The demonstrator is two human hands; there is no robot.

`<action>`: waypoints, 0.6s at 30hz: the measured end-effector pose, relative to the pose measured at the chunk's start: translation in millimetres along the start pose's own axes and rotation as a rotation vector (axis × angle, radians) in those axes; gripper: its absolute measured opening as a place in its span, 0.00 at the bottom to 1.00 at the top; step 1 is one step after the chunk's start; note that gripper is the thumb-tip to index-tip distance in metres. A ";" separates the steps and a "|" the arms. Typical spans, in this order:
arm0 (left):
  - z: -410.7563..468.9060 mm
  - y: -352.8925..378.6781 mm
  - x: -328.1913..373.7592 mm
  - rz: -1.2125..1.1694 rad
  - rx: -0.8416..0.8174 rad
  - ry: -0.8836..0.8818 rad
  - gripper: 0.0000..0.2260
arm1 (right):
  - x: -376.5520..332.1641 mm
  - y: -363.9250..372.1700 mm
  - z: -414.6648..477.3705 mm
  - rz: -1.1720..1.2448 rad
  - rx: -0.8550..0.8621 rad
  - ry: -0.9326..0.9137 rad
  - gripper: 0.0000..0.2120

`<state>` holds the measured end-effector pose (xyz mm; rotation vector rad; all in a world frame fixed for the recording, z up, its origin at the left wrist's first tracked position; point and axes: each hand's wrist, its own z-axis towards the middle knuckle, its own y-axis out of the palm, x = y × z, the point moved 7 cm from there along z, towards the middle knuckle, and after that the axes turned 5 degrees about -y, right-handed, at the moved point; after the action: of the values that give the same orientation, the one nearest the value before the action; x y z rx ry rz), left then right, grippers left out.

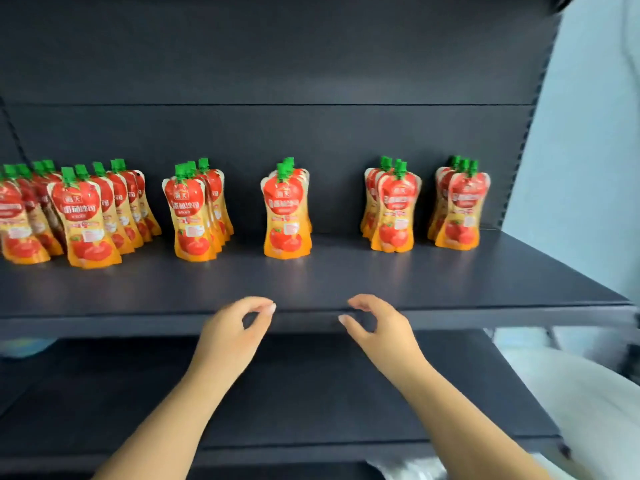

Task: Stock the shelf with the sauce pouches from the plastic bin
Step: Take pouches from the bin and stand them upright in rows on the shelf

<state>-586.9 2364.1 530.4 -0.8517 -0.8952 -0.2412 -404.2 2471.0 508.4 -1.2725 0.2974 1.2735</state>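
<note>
Left hand and right hand, loosely curled, hold nothing.
Between placements, I judge; next I fetch more green-capped red-orange sauce pouches for the dark metal shelf.

The sauce pouches stand upright on the dark grey shelf, set back toward its far panel. Each is a red and orange stand-up pouch printed with tomatoes and topped by a green spout cap. The left cluster is the largest, with several rows packed side by side. To its right stand four single-file rows, spaced apart: the second row, the middle row, the fourth row and the right-end row.
</note>
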 end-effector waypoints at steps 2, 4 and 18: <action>-48.1 21.1 25.3 0.038 -0.049 0.042 0.05 | 14.1 -36.7 -51.2 -0.127 -0.028 -0.056 0.15; -90.4 45.6 40.0 0.076 -0.117 0.035 0.06 | 35.3 -64.9 -96.6 -0.250 -0.102 -0.061 0.15; -246.4 198.6 40.2 0.291 -0.469 -0.128 0.13 | 181.7 -163.2 -267.4 -0.533 -0.342 0.238 0.12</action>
<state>-314.7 2318.8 370.2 -1.4331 -0.8323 -0.1443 -85.2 2384.9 360.2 -1.6618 -0.1012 0.7328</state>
